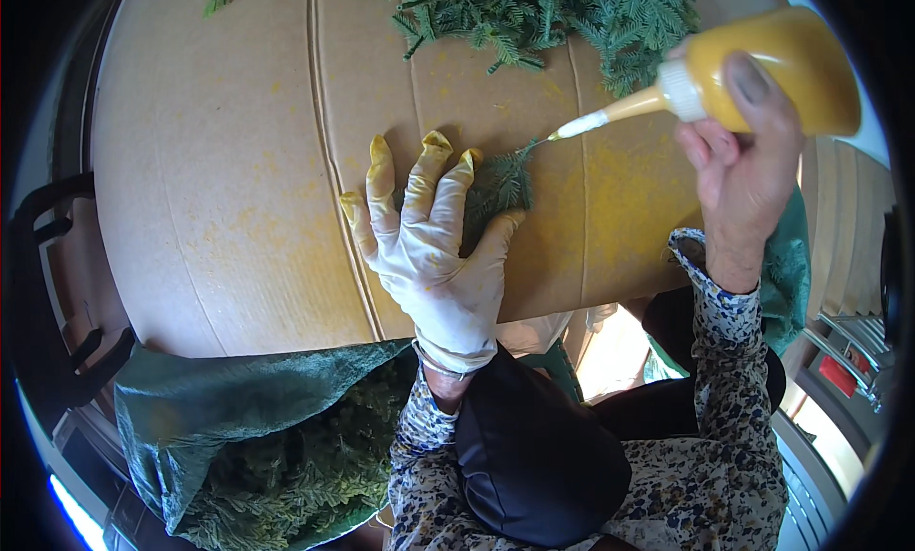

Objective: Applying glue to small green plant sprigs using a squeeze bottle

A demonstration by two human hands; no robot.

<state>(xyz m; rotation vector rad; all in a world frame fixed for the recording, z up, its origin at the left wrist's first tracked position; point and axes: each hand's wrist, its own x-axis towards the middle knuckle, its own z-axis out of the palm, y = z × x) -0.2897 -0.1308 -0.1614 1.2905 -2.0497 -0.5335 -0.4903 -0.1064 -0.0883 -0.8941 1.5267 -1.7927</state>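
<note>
The bare right hand [758, 160] grasped the yellow cylindrical plastic bottle [786, 70] at upper right, its long axis sloping left-downward, the nozzle [634, 105] toward the small green fir sprig [507, 184] at centre. The white-gloved left hand [434, 255] lay spread over this sprig, whose tip pointed upper right. The brown cardboard sheet [229, 160] stretched widely leftward; green fir cuttings [572, 17] occupied its top.
</note>
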